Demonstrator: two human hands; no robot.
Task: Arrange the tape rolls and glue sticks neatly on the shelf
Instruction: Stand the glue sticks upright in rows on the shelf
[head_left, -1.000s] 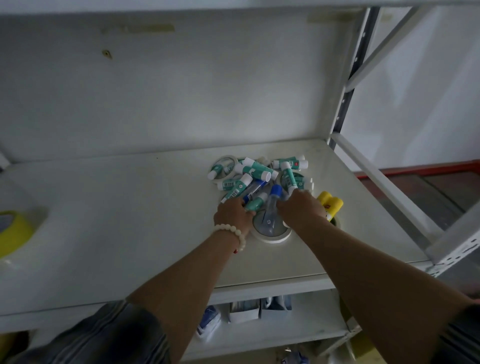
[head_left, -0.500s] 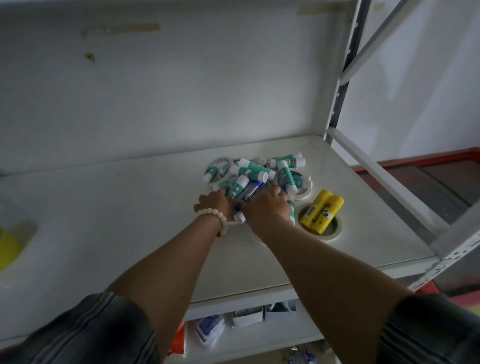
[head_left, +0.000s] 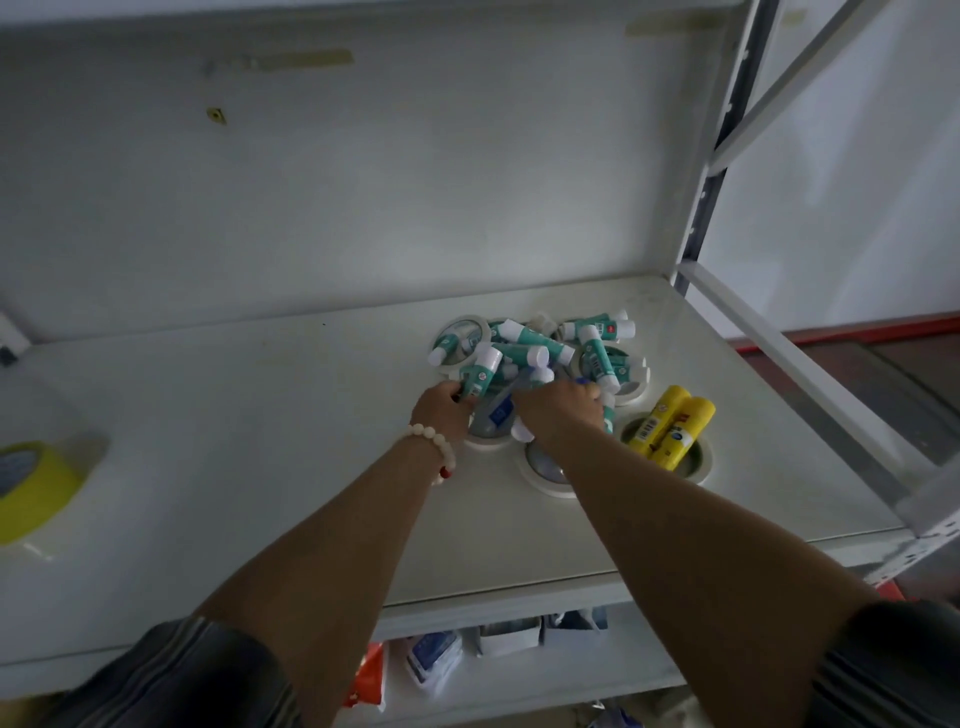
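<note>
Lying far left on the white metal shelf (head_left: 260, 441) is a wide yellow tape roll (head_left: 31, 488). The left hand (head_left: 441, 410) has its grip curled around a teal plastic glue stick with white cap (head_left: 480, 371), at the heap of teal glue sticks (head_left: 540, 343). The right hand (head_left: 556, 410) bends into this heap; what its grip holds I cannot tell. Just beside, two yellow glue sticks (head_left: 670, 423) lie across a flat white tape roll (head_left: 698, 467).

Left hand (head_left: 441, 411) and right hand (head_left: 557, 411) fingers hidden among glue sticks (head_left: 535, 344); yellow tape roll (head_left: 36, 493) partly off-frame.
</note>
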